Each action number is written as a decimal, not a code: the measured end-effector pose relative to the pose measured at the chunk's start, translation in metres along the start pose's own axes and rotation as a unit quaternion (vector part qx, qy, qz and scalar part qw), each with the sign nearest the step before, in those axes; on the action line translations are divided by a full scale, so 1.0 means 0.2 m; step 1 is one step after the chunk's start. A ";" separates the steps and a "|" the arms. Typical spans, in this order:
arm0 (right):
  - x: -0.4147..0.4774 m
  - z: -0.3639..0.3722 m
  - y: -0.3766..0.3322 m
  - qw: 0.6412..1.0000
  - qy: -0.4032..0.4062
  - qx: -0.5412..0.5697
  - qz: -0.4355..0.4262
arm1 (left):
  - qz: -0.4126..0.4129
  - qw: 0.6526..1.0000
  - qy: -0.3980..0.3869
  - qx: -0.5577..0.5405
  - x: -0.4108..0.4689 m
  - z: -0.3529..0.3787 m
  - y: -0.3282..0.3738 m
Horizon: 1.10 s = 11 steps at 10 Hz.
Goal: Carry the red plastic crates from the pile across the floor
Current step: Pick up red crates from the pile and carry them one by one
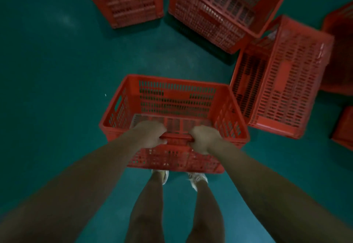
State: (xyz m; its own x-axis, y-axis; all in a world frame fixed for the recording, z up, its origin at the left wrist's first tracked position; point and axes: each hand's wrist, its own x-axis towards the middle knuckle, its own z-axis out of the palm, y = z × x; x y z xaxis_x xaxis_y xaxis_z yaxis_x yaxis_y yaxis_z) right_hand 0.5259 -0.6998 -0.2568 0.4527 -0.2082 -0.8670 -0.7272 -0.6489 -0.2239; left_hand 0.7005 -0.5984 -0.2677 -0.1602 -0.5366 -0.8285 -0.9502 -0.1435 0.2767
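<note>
red plastic crate [177, 97] hangs empty in front of the person's shins and seems lifted off the green floor [57, 74], so one carry looks under way, not finished. the left grip [151, 133] and right grip [207, 139] each have fingers curled over the crate's near rim, close together at its middle. more crates lie ahead and to the right: an upright crate [124, 0] at top left, a second upright crate [225, 13] beside it, a tipped crate [282, 82] on its side just beside the held one's far right corner, and parts of two further crates [342, 55] at the right edge. all of these look left to move. open floor lies wide to the left and around the legs. the right is hemmed in, so that corner could clip the tipped crate.
</note>
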 end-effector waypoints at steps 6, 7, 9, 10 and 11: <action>-1.17 -0.80 -0.81 0.958 -0.061 -0.190 -0.204 | -0.167 0.912 0.130 -0.351 -1.64 -0.31 0.33; -1.34 -0.88 -0.99 0.937 -0.057 -0.244 -0.244 | -0.194 0.876 0.169 -0.407 -1.88 -0.27 0.38; -1.64 -0.93 -1.46 0.865 -0.023 -0.378 -0.328 | -0.260 0.794 0.254 -0.487 -2.40 -0.14 0.50; -1.82 -0.87 -1.71 0.824 -0.017 -0.437 -0.361 | -0.292 0.751 0.285 -0.519 -2.66 -0.01 0.58; -1.99 -0.75 -1.94 0.782 -0.014 -0.483 -0.393 | -0.338 0.711 0.314 -0.530 -2.91 0.14 0.68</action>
State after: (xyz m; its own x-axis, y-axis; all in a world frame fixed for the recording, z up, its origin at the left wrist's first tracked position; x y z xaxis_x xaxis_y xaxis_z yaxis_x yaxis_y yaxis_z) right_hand 0.7059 -0.4749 0.2419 0.5426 0.5404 -0.6431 0.5057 -0.8214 -0.2637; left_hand 0.6562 -0.2817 0.2378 0.7051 -0.2642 -0.6580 0.0356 -0.9136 0.4050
